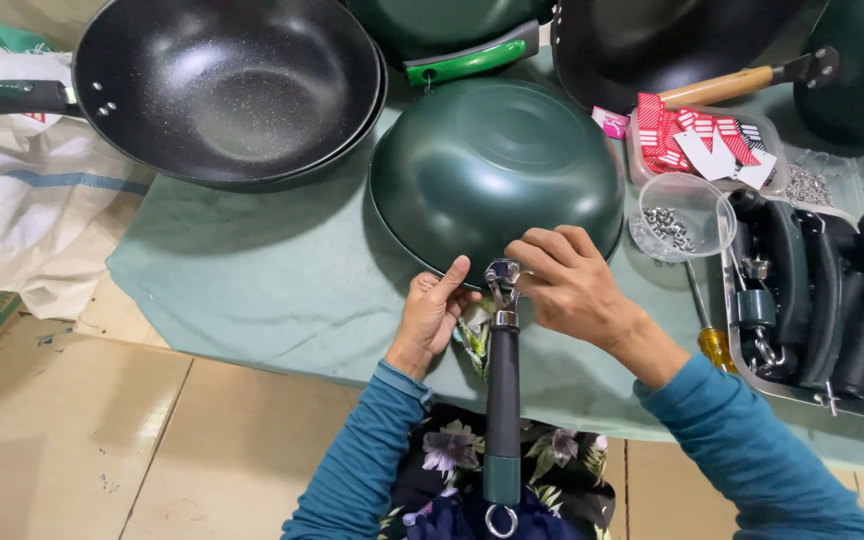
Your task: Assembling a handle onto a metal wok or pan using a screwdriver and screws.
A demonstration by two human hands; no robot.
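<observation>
A dark green pan body point(497, 165) lies upside down on the green cloth point(272, 290). A long black handle point(502, 390) with a green end and a metal ring points back toward me, and its metal bracket point(502, 275) meets the pan's near rim. My left hand point(432, 315) rests at the rim just left of the bracket, thumb raised against the pan edge. My right hand point(562, 280) pinches at the bracket from the right, fingers bent over it. Whether a small screw sits between the fingers is hidden.
Stacked black woks point(222, 85) stand at the back left. A clear cup of screws point(677, 215), a yellow-handled screwdriver point(712, 340), a box of red and white tags point(707, 140) and a metal tray of black handles point(822, 300) sit to the right. More pans line the back edge.
</observation>
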